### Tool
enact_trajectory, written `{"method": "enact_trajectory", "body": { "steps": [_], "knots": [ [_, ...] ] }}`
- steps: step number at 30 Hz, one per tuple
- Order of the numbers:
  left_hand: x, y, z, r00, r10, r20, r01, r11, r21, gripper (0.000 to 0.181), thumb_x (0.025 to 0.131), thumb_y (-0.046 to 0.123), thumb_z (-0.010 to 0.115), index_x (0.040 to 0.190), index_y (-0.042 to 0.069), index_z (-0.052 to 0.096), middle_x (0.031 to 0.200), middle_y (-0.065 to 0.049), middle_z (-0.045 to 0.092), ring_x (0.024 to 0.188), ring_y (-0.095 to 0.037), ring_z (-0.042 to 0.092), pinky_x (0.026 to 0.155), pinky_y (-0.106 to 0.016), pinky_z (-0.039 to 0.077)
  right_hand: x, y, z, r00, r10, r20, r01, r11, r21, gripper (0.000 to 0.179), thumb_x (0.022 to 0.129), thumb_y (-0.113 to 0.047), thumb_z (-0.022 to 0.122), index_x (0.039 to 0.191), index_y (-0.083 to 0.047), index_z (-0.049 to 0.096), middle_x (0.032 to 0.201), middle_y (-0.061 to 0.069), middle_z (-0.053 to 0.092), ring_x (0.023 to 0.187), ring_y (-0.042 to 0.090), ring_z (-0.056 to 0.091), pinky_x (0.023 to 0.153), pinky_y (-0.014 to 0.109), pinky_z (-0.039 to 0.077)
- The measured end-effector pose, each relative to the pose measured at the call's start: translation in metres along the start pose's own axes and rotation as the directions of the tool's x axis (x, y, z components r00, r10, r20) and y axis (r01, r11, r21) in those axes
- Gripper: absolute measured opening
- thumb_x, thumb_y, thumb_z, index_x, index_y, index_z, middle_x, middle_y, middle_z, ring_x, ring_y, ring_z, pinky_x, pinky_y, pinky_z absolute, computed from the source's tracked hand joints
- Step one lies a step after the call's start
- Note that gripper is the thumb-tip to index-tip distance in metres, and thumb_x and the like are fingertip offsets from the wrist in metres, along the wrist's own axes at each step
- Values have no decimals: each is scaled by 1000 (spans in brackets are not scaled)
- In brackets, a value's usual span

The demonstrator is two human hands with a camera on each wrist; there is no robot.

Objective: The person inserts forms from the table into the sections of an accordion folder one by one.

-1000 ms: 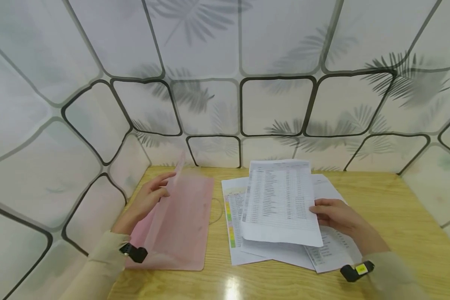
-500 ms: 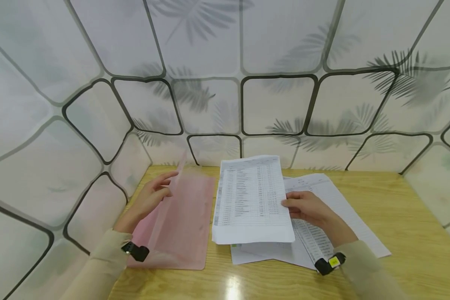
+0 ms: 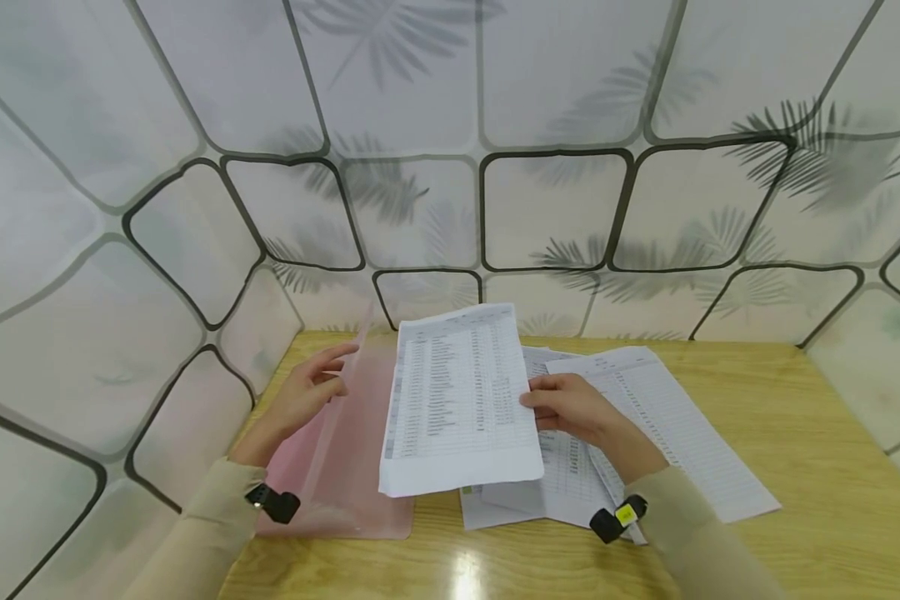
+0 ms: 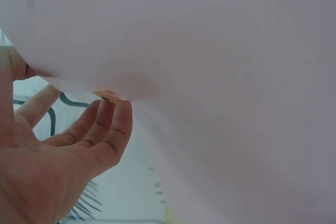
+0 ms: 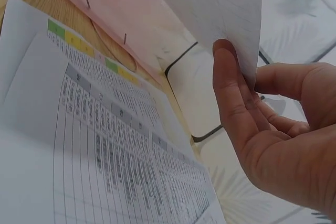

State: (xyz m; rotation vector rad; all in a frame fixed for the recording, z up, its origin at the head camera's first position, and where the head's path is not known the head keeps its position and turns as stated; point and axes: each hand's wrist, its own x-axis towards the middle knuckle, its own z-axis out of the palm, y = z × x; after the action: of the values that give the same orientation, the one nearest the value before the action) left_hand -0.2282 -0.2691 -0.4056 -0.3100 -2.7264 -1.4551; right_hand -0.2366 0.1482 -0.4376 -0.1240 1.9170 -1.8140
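My left hand (image 3: pixel 306 398) pinches the raised front flap of a translucent pink document folder (image 3: pixel 371 517) on the table's left side. In the left wrist view the flap (image 4: pixel 220 87) fills most of the picture, with bent fingertips (image 4: pixel 123 114) at its edge. My right hand (image 3: pixel 573 408) pinches the right edge of a printed sheet (image 3: pixel 457 400) between thumb and fingers. That sheet is raised, tilted, and overlaps the folder's right part in the head view. Below the right hand lie other printed papers (image 3: pixel 675 433), spread and overlapping.
A paper with coloured cells (image 5: pixel 79 40) lies among the loose papers, seen in the right wrist view. A thin cord loop (image 5: pixel 110 46) hangs off the folder's edge. The wooden table (image 3: pixel 817 450) meets patterned cloth walls (image 3: pixel 555 208) at the back and sides.
My right hand has carried the printed sheet leftward from over the papers to the folder. One paper beneath slid to the right and fanned out. My left hand stays at the raised flap.
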Motion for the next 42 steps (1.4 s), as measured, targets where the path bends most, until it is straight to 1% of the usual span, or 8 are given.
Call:
{"method": "enact_trajectory", "body": {
  "steps": [6,14,18,24,28,34,38,42],
  "knots": [
    [1,0,1,1000,11,-5,-11,1000,2,58,93,0,61,151,6,56,152,-27,53,111,-45,70,80,-25,52,8,-3,13,1000,7,-1,-7,1000,16,49,99,-11,66,140,15,54,112,12,77,95,19,77,84,34,63],
    [0,2,1,999,32,6,-32,999,4,59,93,-1,61,151,5,55,154,-27,51,112,-45,68,82,-27,52,16,-13,32,1000,-3,21,3,1000,1,47,99,-11,66,139,13,57,115,15,77,95,21,77,84,36,63],
    [0,3,1,1000,24,8,-24,1000,1,59,93,-1,61,151,6,55,153,-27,52,111,-45,69,82,-27,52,20,-18,43,1000,4,15,-4,1000,4,44,99,-12,67,135,11,59,112,15,77,93,21,77,83,37,63],
    [0,3,1,1000,23,11,-23,1000,5,59,93,-2,61,152,5,55,149,-29,53,105,-39,69,81,-25,52,26,-20,55,1000,2,15,-2,1000,5,43,98,-11,67,135,11,60,110,18,77,88,20,77,81,38,64],
    [0,3,1,1000,19,9,-19,1000,8,59,93,-2,61,152,6,55,147,-30,54,103,-36,69,81,-25,52,29,-20,61,1000,3,13,-3,1000,3,45,99,-10,67,136,12,59,107,16,78,84,18,77,79,37,64],
    [1,3,1,1000,8,16,-8,1000,18,60,94,0,61,152,7,55,146,-31,55,105,-39,70,83,-27,52,32,-22,71,1000,-17,14,16,1000,15,41,98,-10,67,132,12,61,102,15,79,83,18,77,78,37,64],
    [2,3,1,1000,-2,18,1,1000,24,60,94,-1,61,153,8,54,146,-31,55,106,-39,69,86,-31,52,33,-21,79,999,-30,16,30,999,16,38,98,-9,67,130,12,61,102,16,78,82,19,77,77,37,64],
    [2,4,0,1000,1,14,-1,1000,17,60,94,-1,61,153,8,54,144,-32,56,105,-38,70,87,-34,52,35,-21,87,1000,-27,7,27,1000,16,38,98,-9,67,130,10,62,103,18,79,82,20,77,77,38,64]
  ]
}}
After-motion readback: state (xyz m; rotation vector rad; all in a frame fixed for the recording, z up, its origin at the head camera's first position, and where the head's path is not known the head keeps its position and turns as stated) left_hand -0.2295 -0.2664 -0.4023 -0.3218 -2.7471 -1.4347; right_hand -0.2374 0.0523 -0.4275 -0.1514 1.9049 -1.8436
